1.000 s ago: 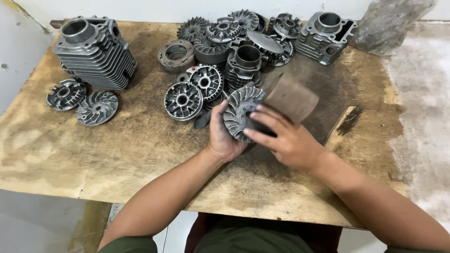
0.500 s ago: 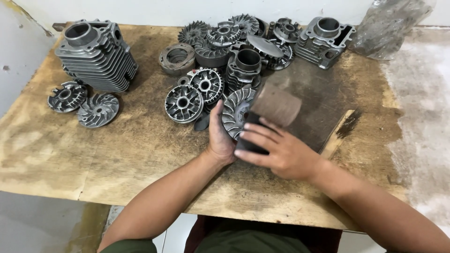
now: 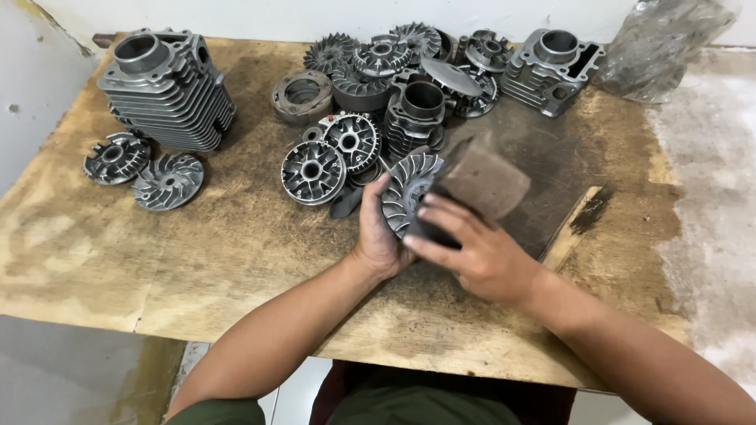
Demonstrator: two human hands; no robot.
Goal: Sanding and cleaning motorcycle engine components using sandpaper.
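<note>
Nearest, on the stained wooden worktop (image 3: 236,260): left hand (image 3: 378,232) curled about the near-left rim of a grey cast-metal disc with curved fan fins (image 3: 409,193), thumb up along its edge, fingers hidden under it, disc tilted up on edge. Just right of that disc, right hand (image 3: 472,248) closed around a brown rectangular abrasive block (image 3: 482,179), fingers spread flat over its near face, block pressed against the disc's right side.

Left of the finned disc, touching distance: two round grey hub plates with ribbed faces (image 3: 313,171), one overlapping the other. Far left of the disc, well apart: two small finned metal wheels (image 3: 168,181) lying flat side by side, and behind them a large grey finned engine cylinder (image 3: 167,88) standing upright, bore facing up.

Behind the disc: a dark metal cylinder sleeve (image 3: 417,114), then a heap of toothed and finned discs (image 3: 378,59) piled against each other. Behind and right of the disc: a second, smaller finned cylinder block (image 3: 551,67). Farthest right of it, at the wall: a crumpled clear plastic bag (image 3: 661,43).
</note>
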